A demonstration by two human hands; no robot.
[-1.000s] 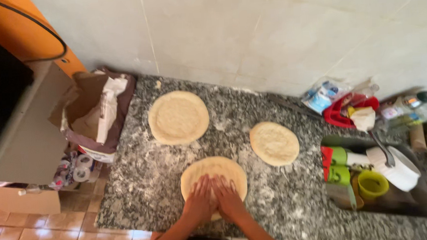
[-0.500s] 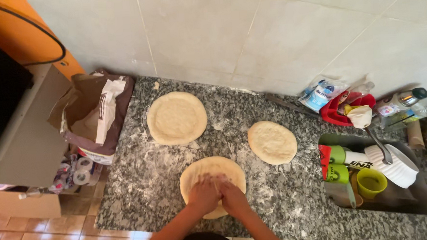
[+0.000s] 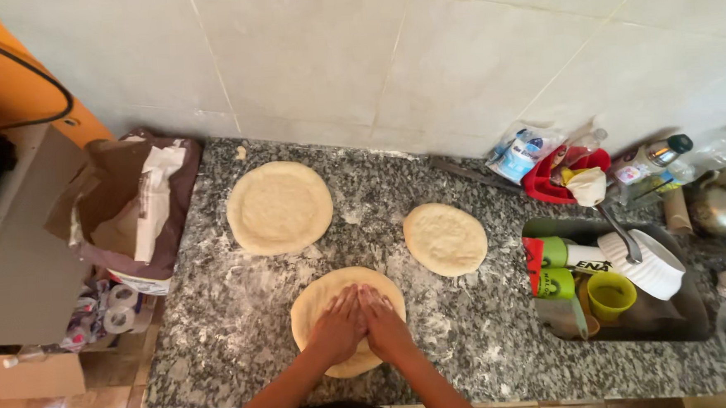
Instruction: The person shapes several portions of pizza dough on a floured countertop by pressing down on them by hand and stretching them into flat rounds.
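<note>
Pressing down with both palms, I have my left hand [image 3: 337,325] and right hand [image 3: 384,322] side by side, thumbs touching, flat on the near dough round [image 3: 318,299]; the fingers lie stretched out and together, gripping nothing, only bearing on the dough. That round sits at the near edge of the speckled granite counter [image 3: 220,319], dusted with flour; a larger flat round [image 3: 279,207] lies farther back to the left, near the tiled wall [image 3: 330,57]; a smaller round [image 3: 445,238] lies to the right, apart from the others. An open brown paper sack [image 3: 123,208] stands at the counter's left end; a sink [image 3: 700,319] on the right holds a yellow cup [image 3: 610,296] and a white bowl [image 3: 652,267].
</note>
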